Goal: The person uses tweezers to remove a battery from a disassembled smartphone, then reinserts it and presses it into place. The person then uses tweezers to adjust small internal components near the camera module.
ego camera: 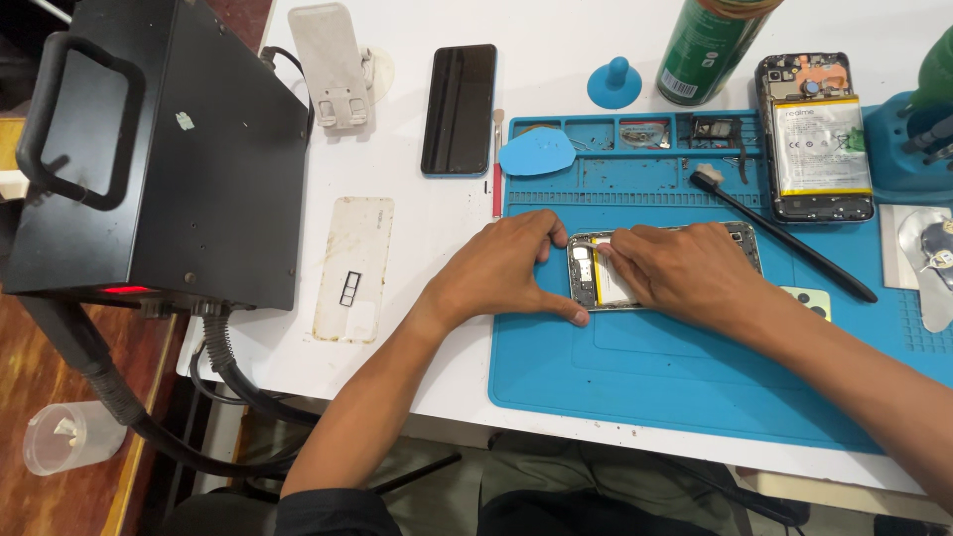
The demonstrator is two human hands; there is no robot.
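Observation:
An opened phone (594,278) with its back off lies on the blue work mat (645,367). My left hand (501,273) braces the phone's left end, thumb along its lower edge and fingers at its top corner. My right hand (685,273) lies over most of the phone, fingertips pressing on the pale battery area inside it. What my right fingers pinch, if anything, is hidden.
A second opened phone (816,139) with its battery showing lies at the mat's top right, a black brush (784,233) beside it. A dark phone (459,107), a clear back cover (354,266), a green spray can (705,48), a blue suction cup (614,84) and a black box machine (159,149) stand around.

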